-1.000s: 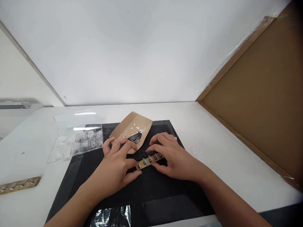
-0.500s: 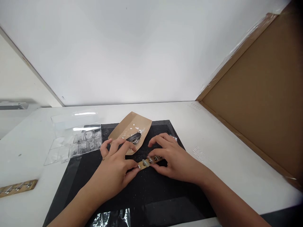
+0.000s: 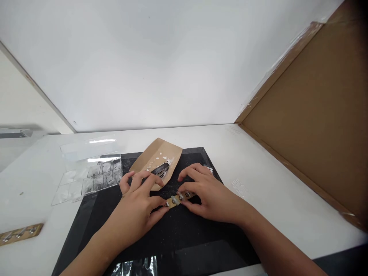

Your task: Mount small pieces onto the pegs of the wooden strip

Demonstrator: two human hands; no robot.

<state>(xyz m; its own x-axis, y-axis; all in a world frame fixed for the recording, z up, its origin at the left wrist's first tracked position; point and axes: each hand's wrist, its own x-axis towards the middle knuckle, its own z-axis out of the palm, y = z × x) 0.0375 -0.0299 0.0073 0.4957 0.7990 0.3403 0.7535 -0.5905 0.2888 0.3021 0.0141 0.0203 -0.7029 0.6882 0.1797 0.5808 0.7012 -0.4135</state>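
Note:
A narrow wooden strip (image 3: pixel 170 203) carries a row of small pale, nail-tip-like pieces on metal mounts and lies on the black mat (image 3: pixel 201 245). My left hand (image 3: pixel 135 207) pinches the strip's left end between thumb and index finger, its other fingers raised over the paper tray. Across the strip's right half, my right hand (image 3: pixel 207 193) has thumb and index finger closed around one of the pale pieces (image 3: pixel 181 196); its fingertips partly hide the piece. The strip's right end runs under this hand.
Behind my hands stands a brown paper tray (image 3: pixel 145 157) with white flakes and a dark tool (image 3: pixel 161 169). Left is a clear compartment box (image 3: pixel 102 176), lid open. Another strip (image 3: pixel 21 234) lies far left. Small white pieces (image 3: pixel 238 187) sit right; a cardboard panel (image 3: pixel 310 126) stands beyond.
The view has shifted slightly. Both hands keep nearly the same pose at the strip, with only small finger movement.

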